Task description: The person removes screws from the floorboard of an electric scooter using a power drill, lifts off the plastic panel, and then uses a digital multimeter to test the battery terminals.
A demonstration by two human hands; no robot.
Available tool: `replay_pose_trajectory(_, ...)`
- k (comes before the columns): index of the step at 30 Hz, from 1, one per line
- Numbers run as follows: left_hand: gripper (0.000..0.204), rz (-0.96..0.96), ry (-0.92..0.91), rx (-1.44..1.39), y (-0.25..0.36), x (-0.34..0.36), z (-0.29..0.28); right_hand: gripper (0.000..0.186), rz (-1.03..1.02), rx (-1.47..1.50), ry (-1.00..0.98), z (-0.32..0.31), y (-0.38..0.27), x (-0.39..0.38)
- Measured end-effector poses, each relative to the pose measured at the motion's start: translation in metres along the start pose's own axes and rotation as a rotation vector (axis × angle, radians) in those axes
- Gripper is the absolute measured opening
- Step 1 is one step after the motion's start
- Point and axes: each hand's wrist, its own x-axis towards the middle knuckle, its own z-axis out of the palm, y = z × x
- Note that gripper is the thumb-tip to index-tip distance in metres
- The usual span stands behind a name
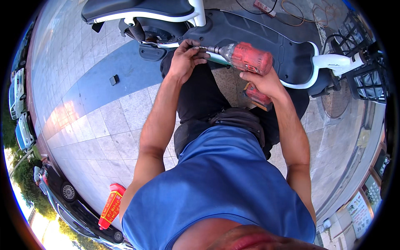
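Note:
A red and black cordless drill (250,58) is gripped by its handle in my right hand (266,83), its chuck pointing left. The battery end (257,100) hangs below that hand. At the chuck's tip, the thumb and fingers of my left hand (187,60) close around a thin metal bit (203,48). Those fingertips look dark with grime, and they partly hide the bit's end. Just beyond both hands lies the dark footboard (250,31) of a white electric scooter. Its black seat (137,9) is at the upper left.
A small dark block (114,80) lies on the paving at the left. Black baskets (368,81) flank the scooter's white front column (335,63). Cables (310,18) and a power strip (264,8) lie beyond it. Parked cars (71,200) line the left; a red sign (111,206) stands behind me.

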Motion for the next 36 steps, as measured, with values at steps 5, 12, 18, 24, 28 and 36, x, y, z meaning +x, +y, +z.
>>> replay_pose_trajectory(5, 0.014, 0.012, 0.065, 0.062, -0.003, 0.026, -0.01, 0.044, 0.023, -0.093, -0.002, 0.004, -0.013, 0.03)
replay_pose_trajectory(12, 0.019, 0.023, 0.168, 0.21, -0.01, 0.061, -0.01, 0.035, -0.032, -0.313, -0.003, 0.001, 0.0, 0.079)
replay_pose_trajectory(18, 0.03, 0.012, 0.187, 0.477, -0.023, 0.073, -0.016, 0.029, 0.033, -0.419, -0.007, 0.003, -0.006, 0.107)
replay_pose_trajectory(24, 0.036, 0.01, 0.167, 0.679, -0.031, 0.073, -0.024, 0.021, 0.23, -0.484, -0.184, -0.002, -0.047, 0.14)
replay_pose_trajectory(28, 0.036, 0.036, 0.186, 0.737, -0.036, 0.073, -0.022, 0.024, 0.242, -0.607, -0.246, -0.003, -0.057, 0.164)
replay_pose_trajectory(36, 0.034, 0.122, 0.196, 0.733, -0.046, 0.074, -0.032, 0.024, 0.272, -0.667, -0.279, -0.005, -0.066, 0.177)
